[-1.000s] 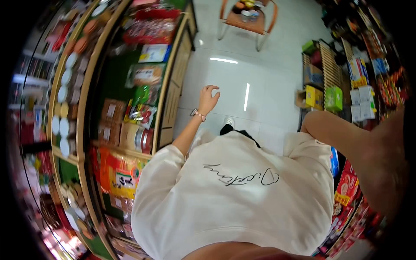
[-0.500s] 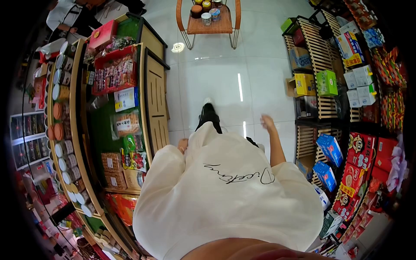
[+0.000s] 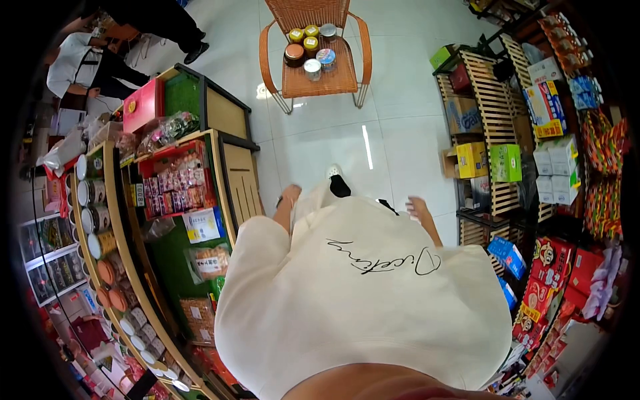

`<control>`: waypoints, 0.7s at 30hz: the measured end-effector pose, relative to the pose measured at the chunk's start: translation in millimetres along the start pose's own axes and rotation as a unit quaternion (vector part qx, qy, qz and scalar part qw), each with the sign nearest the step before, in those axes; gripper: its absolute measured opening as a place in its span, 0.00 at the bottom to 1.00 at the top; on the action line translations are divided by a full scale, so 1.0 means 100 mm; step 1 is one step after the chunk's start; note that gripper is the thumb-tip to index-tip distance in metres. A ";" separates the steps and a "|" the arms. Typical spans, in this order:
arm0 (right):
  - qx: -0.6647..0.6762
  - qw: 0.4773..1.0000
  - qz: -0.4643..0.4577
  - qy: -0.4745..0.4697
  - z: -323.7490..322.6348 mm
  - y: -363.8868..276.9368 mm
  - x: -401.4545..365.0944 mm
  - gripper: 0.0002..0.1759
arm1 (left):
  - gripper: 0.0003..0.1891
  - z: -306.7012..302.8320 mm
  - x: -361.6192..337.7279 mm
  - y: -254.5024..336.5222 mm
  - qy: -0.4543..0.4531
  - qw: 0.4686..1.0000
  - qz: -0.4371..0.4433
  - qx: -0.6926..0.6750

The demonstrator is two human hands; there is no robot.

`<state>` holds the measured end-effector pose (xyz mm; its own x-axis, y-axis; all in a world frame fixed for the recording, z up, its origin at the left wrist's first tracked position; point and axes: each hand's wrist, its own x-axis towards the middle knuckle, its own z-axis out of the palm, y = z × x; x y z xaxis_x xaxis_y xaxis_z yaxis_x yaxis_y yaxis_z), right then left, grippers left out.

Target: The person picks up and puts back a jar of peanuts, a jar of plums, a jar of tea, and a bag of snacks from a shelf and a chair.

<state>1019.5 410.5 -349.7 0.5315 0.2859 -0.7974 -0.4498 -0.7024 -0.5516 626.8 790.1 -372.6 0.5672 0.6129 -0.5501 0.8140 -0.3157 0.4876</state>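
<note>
My left hand (image 3: 291, 193) hangs beside my body, close to the wooden shelf unit (image 3: 241, 180) on the left. Its fingers are small and partly turned from view, so I cannot tell whether it holds anything. On the other side, my right hand (image 3: 418, 205) is out over the tiled floor, fingers apart and nothing in them. Ahead stands a woven chair (image 3: 320, 85) with several jars on its seat, among them a brown-lidded jar (image 3: 294, 55) and a blue-lidded jar (image 3: 326, 59). Neither hand touches the chair or the shelves.
Left shelves hold a red tray (image 3: 177, 180) of packets, a red box (image 3: 143, 107) and rows of jars. Slatted racks (image 3: 483, 87) on the right carry a green box (image 3: 505, 163) and a yellow box (image 3: 472, 160). A person in white (image 3: 70, 67) is at the upper left.
The chair and side shelves now sit lower in view, the chair nearer and more fully seen. My left hand has swung forward, and my right hand is closer to my body.
</note>
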 end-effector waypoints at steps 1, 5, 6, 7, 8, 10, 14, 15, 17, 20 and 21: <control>-0.039 0.999 -0.018 -0.029 0.08 -0.34 0.19 0.20 | 0.15 -0.16 0.44 -0.03 0.018 0.996 0.015 -0.091; -0.025 0.986 -0.158 -0.041 0.74 -2.29 -0.12 0.20 | 0.20 -1.15 1.34 0.71 0.111 0.953 -0.019 -0.280; -0.006 0.983 -0.174 -0.064 0.87 -2.61 -0.17 0.20 | 0.20 -1.33 1.44 0.91 0.131 0.953 -0.014 -0.273; 0.034 0.981 -0.166 -0.097 0.98 -2.80 -0.14 0.20 | 0.20 -1.44 1.52 1.06 0.121 0.943 0.001 -0.309; 0.075 0.976 -0.157 -0.128 1.08 -2.96 -0.10 0.20 | 0.20 -1.53 1.60 1.20 0.110 0.933 0.016 -0.344; 0.133 0.972 -0.108 -0.161 1.20 -3.06 0.07 0.21 | 0.17 -1.44 1.79 1.27 0.099 0.917 0.026 -0.384; 0.233 0.958 0.006 -0.169 1.25 -3.12 0.64 0.23 | 0.16 -1.13 1.80 1.43 0.006 0.881 -0.117 -0.458; 0.245 0.955 0.016 -0.168 1.24 -3.20 0.76 0.23 | 0.17 -1.06 1.77 1.48 -0.013 0.871 -0.139 -0.470; 0.234 0.958 0.040 -0.161 1.24 -3.48 1.00 0.21 | 0.17 -0.97 1.85 1.55 -0.024 0.857 -0.160 -0.489; 0.156 0.975 0.033 -0.154 1.32 -3.97 1.42 0.20 | 0.17 -1.07 2.40 1.40 -0.098 0.844 -0.136 -0.510; 0.136 0.976 0.041 -0.165 1.34 -4.16 1.53 0.20 | 0.18 -1.10 2.64 1.24 -0.066 0.899 -0.048 -0.431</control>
<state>1191.8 834.0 -275.4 0.2457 0.4627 -0.8518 -0.6789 -0.5450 -0.4919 863.6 992.6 -383.4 0.5560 0.4990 -0.6647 0.4928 0.4460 0.7471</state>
